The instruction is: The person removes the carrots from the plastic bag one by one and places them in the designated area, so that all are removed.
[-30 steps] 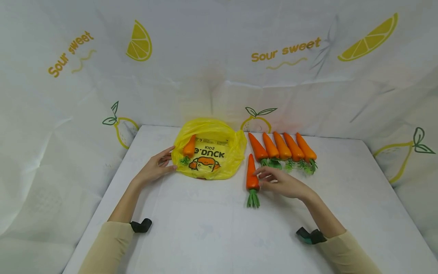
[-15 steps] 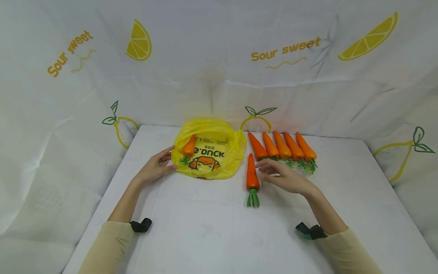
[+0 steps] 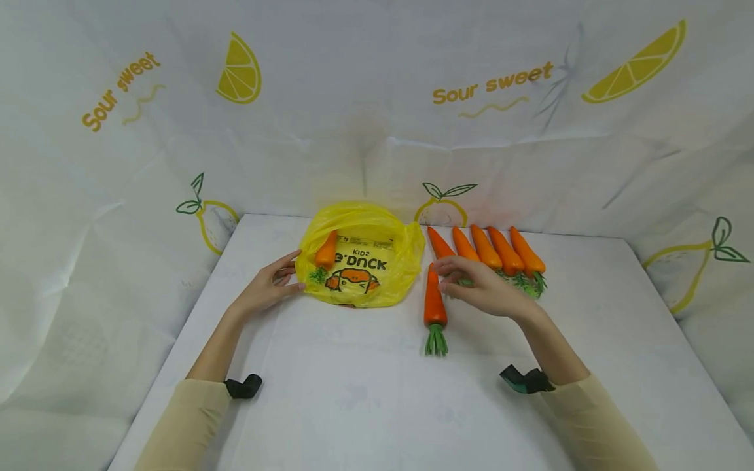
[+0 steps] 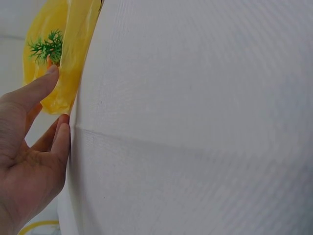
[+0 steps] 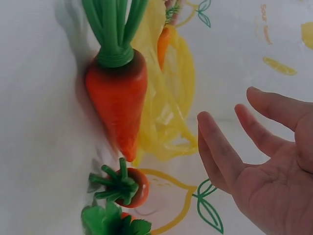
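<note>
A yellow plastic bag (image 3: 406, 271) with a printed duck lies with its mouth facing me. Inside, at its left, is a carrot (image 3: 326, 254) with frilly green leaves, which also peek out in the left wrist view. My left hand (image 3: 266, 288) touches the bag's left edge, thumb and fingertips apart. An orange-red carrot (image 3: 434, 302) with green stalks lies alone right of the bag. My right hand (image 3: 485, 288) hovers beside its upper part, fingers loosely bent and holding nothing. In the right wrist view a gap shows between that hand and the carrot (image 5: 117, 95).
Several carrots (image 3: 485, 248) lie in a row at the table's back right, leaf ends toward me, partly hidden behind my right hand. The white table (image 3: 353, 392) meets a lemon-printed cloth (image 3: 359, 98) along its back edge.
My right hand has moved away from the lone carrot's side, upward and slightly back toward the row, now covering some of its leaves. The left hand, bag and carrots have stayed put.
</note>
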`<state>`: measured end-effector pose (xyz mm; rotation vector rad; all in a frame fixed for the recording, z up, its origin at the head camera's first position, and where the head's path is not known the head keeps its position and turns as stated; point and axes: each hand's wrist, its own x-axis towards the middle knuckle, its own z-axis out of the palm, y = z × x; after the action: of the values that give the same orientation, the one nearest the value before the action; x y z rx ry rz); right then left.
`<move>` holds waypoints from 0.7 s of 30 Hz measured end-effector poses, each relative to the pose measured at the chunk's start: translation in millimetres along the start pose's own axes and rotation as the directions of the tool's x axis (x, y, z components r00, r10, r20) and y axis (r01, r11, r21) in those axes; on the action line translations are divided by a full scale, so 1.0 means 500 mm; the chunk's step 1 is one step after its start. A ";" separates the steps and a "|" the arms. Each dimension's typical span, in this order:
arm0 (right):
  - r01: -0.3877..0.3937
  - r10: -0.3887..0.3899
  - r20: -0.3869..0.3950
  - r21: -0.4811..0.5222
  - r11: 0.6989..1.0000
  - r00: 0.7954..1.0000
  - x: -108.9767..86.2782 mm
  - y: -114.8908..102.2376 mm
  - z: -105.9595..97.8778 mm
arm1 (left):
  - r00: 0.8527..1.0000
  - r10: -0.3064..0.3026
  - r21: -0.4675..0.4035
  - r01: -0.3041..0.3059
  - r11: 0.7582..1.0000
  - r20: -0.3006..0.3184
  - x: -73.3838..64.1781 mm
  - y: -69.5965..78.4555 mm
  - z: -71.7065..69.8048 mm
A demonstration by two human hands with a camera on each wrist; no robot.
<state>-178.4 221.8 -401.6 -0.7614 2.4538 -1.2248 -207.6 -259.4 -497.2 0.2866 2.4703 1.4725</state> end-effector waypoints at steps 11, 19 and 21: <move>0.021 -0.021 0.026 -0.003 1.000 0.999 0.062 -0.033 0.001 | 1.000 0.008 0.005 -0.008 1.000 0.002 0.001 0.000 -0.002; 0.039 -0.039 0.028 0.007 0.999 0.999 0.110 -0.058 0.011 | 1.000 0.004 0.011 -0.004 1.000 0.000 0.000 -0.001 -0.002; 0.048 -0.048 0.032 0.012 0.999 0.998 0.121 -0.061 0.014 | 1.000 0.003 0.011 -0.003 1.000 0.000 0.000 -0.001 -0.003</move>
<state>-214.6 166.9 -382.8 -0.8348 2.4143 -1.2321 -207.9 -260.7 -496.9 0.2919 2.4801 1.4606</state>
